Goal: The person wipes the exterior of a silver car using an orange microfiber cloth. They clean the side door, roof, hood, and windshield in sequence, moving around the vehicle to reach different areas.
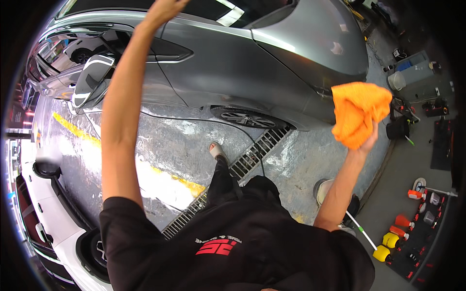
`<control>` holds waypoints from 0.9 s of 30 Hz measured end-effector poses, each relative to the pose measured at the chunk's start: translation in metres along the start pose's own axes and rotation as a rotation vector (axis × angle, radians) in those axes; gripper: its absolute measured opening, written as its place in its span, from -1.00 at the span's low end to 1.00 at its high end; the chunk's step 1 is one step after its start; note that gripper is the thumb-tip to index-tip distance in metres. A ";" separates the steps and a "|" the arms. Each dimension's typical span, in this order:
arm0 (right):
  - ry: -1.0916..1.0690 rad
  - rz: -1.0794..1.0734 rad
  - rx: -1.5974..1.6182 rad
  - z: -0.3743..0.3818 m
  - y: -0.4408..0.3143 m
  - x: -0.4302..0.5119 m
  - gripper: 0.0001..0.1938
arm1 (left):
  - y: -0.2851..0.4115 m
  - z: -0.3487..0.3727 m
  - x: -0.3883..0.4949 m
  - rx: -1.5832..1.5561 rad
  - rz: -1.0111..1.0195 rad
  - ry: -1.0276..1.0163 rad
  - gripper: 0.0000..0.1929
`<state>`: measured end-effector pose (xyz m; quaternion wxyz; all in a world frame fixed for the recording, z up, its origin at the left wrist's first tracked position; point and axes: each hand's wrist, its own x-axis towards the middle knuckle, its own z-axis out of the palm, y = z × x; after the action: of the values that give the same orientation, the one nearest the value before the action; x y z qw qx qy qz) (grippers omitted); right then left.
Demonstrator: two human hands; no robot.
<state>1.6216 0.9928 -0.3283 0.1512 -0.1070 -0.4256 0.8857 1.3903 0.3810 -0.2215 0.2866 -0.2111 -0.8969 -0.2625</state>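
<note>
My right hand [369,140] grips a bunched orange cloth [358,112], which hangs in front of the end of a grey car [218,72]. Whether the cloth touches the bodywork cannot be told. My left hand [167,9] reaches up over the car near the side of its windshield [251,14]. The top edge of the view cuts off its fingers, so what they touch is hidden. Beneath my left forearm are the dark window trim [174,52] and the side mirror [93,78]. The car's wheel [251,118] shows below the fender.
A black hose [204,120] runs over the wet floor and crosses a metal drain grate [262,149]. On the left stands a white car [54,225]. Along the right are a white bucket [397,80], a white pole [364,231] and several yellow [390,240] and orange bottles [398,231].
</note>
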 end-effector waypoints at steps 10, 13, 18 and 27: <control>-0.508 -0.972 -1.654 0.287 0.232 0.049 -0.36 | -0.108 -0.198 -0.018 0.169 -0.177 0.169 -0.49; -0.649 -0.932 -1.433 0.342 0.284 0.023 -0.23 | -0.160 -0.174 -0.020 0.189 -0.104 0.191 -0.45; -0.686 -0.964 -1.386 0.500 0.348 -0.036 -0.13 | -0.218 -0.152 -0.028 0.367 0.066 0.349 -0.67; -0.832 -0.810 -1.005 0.554 0.358 0.012 -0.27 | -0.210 -0.190 -0.009 -0.139 -0.234 0.147 -0.66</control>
<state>1.3708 0.3852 -0.2699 0.2244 0.3437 -0.8050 0.4284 1.3621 0.1041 -0.1676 0.3037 -0.1046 -0.8715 -0.3706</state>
